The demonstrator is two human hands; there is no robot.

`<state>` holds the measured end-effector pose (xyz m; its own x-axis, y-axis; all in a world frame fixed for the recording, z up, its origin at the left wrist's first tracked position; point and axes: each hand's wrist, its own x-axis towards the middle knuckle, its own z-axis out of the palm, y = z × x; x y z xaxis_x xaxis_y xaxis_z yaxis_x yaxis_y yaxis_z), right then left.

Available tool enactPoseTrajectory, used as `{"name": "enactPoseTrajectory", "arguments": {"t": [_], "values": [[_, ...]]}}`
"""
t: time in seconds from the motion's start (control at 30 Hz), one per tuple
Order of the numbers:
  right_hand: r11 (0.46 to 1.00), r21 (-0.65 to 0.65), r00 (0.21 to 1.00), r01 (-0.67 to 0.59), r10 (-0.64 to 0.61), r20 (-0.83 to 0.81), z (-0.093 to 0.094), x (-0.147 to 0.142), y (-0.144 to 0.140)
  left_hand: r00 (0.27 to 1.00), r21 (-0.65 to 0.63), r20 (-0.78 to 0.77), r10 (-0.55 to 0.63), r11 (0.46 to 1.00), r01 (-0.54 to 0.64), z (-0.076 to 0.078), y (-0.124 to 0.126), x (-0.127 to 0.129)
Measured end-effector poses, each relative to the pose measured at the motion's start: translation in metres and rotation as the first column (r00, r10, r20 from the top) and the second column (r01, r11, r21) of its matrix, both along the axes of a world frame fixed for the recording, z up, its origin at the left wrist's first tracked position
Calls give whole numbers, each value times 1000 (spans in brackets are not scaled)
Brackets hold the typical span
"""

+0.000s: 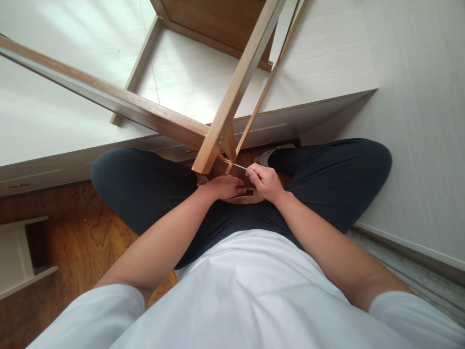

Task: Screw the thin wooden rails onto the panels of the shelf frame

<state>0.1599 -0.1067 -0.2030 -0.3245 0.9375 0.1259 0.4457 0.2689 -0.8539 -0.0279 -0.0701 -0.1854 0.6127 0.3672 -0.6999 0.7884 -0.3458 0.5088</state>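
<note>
My right hand (266, 182) is closed around a thin silver metal rod (240, 166); its rear end is hidden in the fist, so its exact kind does not show. The rod's tip reaches the lower corner of an upturned wooden furniture frame (232, 102), where slim wooden strips meet. A round metal bolt head (221, 139) sits in the thick leg beside that corner. My left hand (229, 187) has its fingers curled and pressed together, low between the knees. What it holds, if anything, is hidden. Just under both hands is a beige piece with a slot (248, 199).
The frame leans on a white panelled surface (196, 68) with a dropped front edge. A brown wooden board (214, 24) belongs to its upper part. White wall panels (417, 121) rise at the right. At lower left, a pale open box-like piece (22, 257) lies on the wood-patterned floor (90, 242).
</note>
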Motion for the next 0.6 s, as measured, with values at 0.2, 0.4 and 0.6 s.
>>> {"name": "enactPoseTrajectory", "arguments": {"t": [0.2,0.4,0.6], "values": [[996,88,993,-19,8,121,-5,2,-1,1000,4,8,-4,1000,4,-3,-1,-1],[992,128,978,-20,-7,206,-7,2,-3,1000,7,8,-4,1000,4,-3,-1,-1],[996,84,985,-13,-2,171,-3,1,-3,1000,-4,21,10,1000,-10,-2,0,-1]]}}
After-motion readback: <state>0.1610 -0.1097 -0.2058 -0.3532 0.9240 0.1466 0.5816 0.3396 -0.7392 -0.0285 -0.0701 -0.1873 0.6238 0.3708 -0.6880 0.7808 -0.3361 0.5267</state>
